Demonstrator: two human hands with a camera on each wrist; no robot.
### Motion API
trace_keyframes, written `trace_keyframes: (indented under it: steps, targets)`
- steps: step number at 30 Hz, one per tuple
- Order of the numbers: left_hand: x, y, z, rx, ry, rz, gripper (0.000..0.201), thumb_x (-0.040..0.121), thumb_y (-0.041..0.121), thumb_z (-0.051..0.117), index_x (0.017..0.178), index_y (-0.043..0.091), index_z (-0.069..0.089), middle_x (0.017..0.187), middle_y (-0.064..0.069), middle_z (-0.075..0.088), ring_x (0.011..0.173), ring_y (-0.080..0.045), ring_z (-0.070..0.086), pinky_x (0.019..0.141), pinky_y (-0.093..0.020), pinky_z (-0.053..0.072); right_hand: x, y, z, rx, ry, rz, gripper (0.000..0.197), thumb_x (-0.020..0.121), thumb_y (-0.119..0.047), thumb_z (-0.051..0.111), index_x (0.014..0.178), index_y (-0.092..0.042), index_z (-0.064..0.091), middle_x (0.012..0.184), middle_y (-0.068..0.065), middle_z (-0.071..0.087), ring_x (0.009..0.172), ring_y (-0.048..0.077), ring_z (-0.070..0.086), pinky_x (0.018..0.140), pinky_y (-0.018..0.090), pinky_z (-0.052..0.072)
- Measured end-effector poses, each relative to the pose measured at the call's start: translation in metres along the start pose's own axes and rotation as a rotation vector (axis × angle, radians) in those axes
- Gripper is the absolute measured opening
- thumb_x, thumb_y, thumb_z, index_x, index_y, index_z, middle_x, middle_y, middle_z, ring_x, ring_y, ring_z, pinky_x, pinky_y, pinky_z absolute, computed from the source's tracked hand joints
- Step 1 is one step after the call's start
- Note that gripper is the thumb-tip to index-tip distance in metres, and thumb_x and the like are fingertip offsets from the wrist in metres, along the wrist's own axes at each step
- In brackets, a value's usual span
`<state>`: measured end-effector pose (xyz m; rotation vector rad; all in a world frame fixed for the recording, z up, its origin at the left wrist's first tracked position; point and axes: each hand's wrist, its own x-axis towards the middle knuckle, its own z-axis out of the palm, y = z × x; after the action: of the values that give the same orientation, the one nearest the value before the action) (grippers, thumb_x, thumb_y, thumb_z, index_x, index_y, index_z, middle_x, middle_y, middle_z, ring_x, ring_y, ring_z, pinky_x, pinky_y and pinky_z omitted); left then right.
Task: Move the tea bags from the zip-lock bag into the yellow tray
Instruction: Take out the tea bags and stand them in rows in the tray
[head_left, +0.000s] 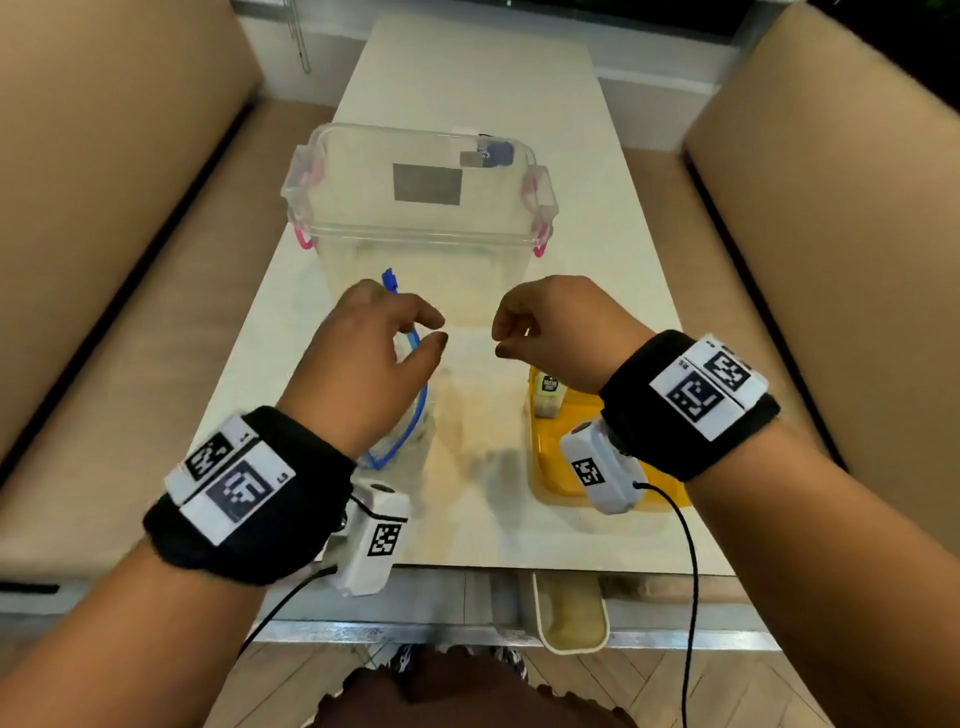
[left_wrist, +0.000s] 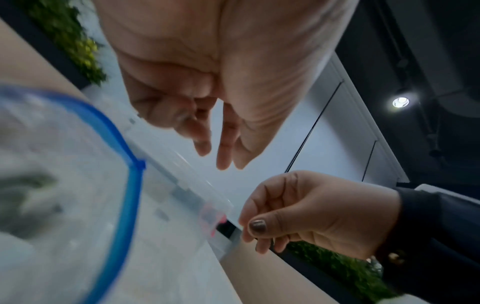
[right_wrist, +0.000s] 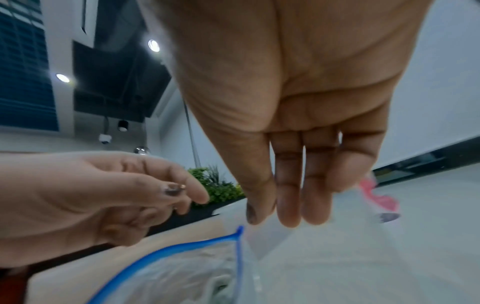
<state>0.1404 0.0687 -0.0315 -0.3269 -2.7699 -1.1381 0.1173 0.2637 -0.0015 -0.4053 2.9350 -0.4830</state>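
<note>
The zip-lock bag (head_left: 410, 431) with a blue rim stands open on the white table, left of centre. Blurred tea bags (left_wrist: 26, 205) show through its plastic. My left hand (head_left: 441, 332) hovers over the bag's mouth, fingers loosely curled, thumb near the index, and I see nothing in it. In the left wrist view the rim (left_wrist: 130, 164) lies beside the fingertips (left_wrist: 205, 148), apart from them. My right hand (head_left: 498, 338) hangs level with it, just right of the bag (right_wrist: 182, 277), holding nothing. The yellow tray (head_left: 545, 467) lies under my right wrist with one tea bag (head_left: 548, 397) at its far end.
A clear plastic box (head_left: 421, 244) with pink latches stands just beyond both hands. Tan sofa cushions (head_left: 104, 260) flank the narrow table. The table's near edge (head_left: 467, 571) is close to my body, with a cream container (head_left: 571, 618) below it.
</note>
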Motion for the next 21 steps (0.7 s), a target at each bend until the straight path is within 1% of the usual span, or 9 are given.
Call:
trace_keyframes:
  steps: [3, 6, 8, 10, 13, 15, 17, 19, 21]
  targets:
    - [-0.006, -0.03, -0.016, 0.178, 0.011, -0.049, 0.009, 0.082, 0.033, 0.069, 0.09, 0.03, 0.073, 0.112, -0.001, 0.051, 0.105, -0.024, 0.051, 0.089, -0.034, 0.041, 0.008, -0.036, 0.021, 0.086, -0.053, -0.121, 0.013, 0.087, -0.018, 0.063, 0.098, -0.016, 0.071, 0.096, -0.001, 0.07, 0.086, 0.014, 0.06, 0.079, 0.025, 0.045]
    - [-0.015, -0.053, -0.018, 0.274, -0.13, -0.196, 0.015, 0.077, 0.037, 0.072, 0.092, 0.035, 0.073, 0.138, -0.002, 0.045, 0.122, -0.027, 0.047, 0.097, -0.036, 0.037, 0.021, -0.063, 0.049, 0.14, -0.081, -0.169, 0.018, 0.09, -0.014, 0.058, 0.103, -0.015, 0.07, 0.101, 0.0, 0.071, 0.091, 0.014, 0.061, 0.076, 0.02, 0.04]
    - [-0.019, -0.064, -0.016, 0.239, -0.172, -0.244, 0.029, 0.077, 0.028, 0.071, 0.107, 0.03, 0.07, 0.139, 0.001, 0.044, 0.113, -0.023, 0.055, 0.092, -0.032, 0.042, 0.026, -0.07, 0.064, 0.105, -0.129, -0.152, 0.021, 0.091, -0.012, 0.054, 0.106, -0.014, 0.069, 0.101, 0.002, 0.071, 0.093, 0.018, 0.062, 0.074, 0.022, 0.04]
    - [-0.022, -0.076, -0.018, 0.194, -0.136, -0.245, 0.047, 0.077, 0.014, 0.066, 0.124, 0.023, 0.061, 0.135, 0.002, 0.048, 0.103, -0.023, 0.06, 0.089, -0.032, 0.046, 0.03, -0.074, 0.071, -0.064, -0.199, -0.099, 0.021, 0.092, -0.008, 0.049, 0.105, -0.01, 0.065, 0.094, 0.007, 0.068, 0.091, 0.026, 0.06, 0.07, 0.027, 0.039]
    - [-0.023, -0.085, -0.025, 0.134, -0.084, -0.194, 0.059, 0.076, 0.004, 0.059, 0.133, 0.019, 0.054, 0.137, 0.002, 0.049, 0.1, -0.024, 0.061, 0.089, -0.03, 0.046, 0.034, -0.078, 0.068, -0.271, -0.245, -0.007, 0.013, 0.094, -0.006, 0.045, 0.086, -0.006, 0.054, 0.07, 0.003, 0.047, 0.079, 0.028, 0.054, 0.064, 0.029, 0.036]
    - [-0.023, -0.086, -0.027, 0.082, -0.088, -0.141, 0.06, 0.077, 0.001, 0.058, 0.133, 0.021, 0.054, 0.137, 0.004, 0.049, 0.095, -0.021, 0.059, 0.084, -0.022, 0.042, 0.038, -0.086, 0.067, -0.294, -0.202, 0.024, 0.023, 0.095, -0.007, 0.046, 0.072, -0.009, 0.046, 0.066, 0.001, 0.041, 0.074, 0.025, 0.052, 0.063, 0.028, 0.036]
    - [-0.022, -0.085, -0.028, 0.031, -0.088, -0.094, 0.06, 0.078, 0.001, 0.057, 0.133, 0.023, 0.054, 0.136, 0.007, 0.049, 0.092, -0.016, 0.057, 0.083, -0.016, 0.037, 0.045, -0.095, 0.071, -0.262, -0.134, 0.04, 0.021, 0.094, -0.008, 0.048, 0.073, -0.009, 0.049, 0.066, 0.001, 0.045, 0.074, 0.027, 0.054, 0.063, 0.029, 0.037]
    - [-0.022, -0.085, -0.029, -0.009, -0.105, -0.077, 0.061, 0.078, 0.001, 0.057, 0.135, 0.025, 0.053, 0.136, 0.009, 0.048, 0.08, -0.009, 0.054, 0.081, -0.013, 0.035, 0.052, -0.105, 0.077, -0.215, -0.116, 0.088, 0.019, 0.093, -0.01, 0.05, 0.074, -0.01, 0.049, 0.066, 0.002, 0.047, 0.08, 0.028, 0.055, 0.065, 0.028, 0.035]
    - [-0.022, -0.086, -0.03, -0.048, -0.129, -0.069, 0.062, 0.078, 0.001, 0.058, 0.135, 0.025, 0.053, 0.138, 0.01, 0.047, 0.076, -0.005, 0.052, 0.081, -0.011, 0.034, 0.061, -0.113, 0.08, -0.172, -0.185, 0.162, 0.018, 0.094, -0.015, 0.052, 0.076, -0.01, 0.051, 0.086, 0.007, 0.061, 0.091, 0.027, 0.059, 0.07, 0.028, 0.038]
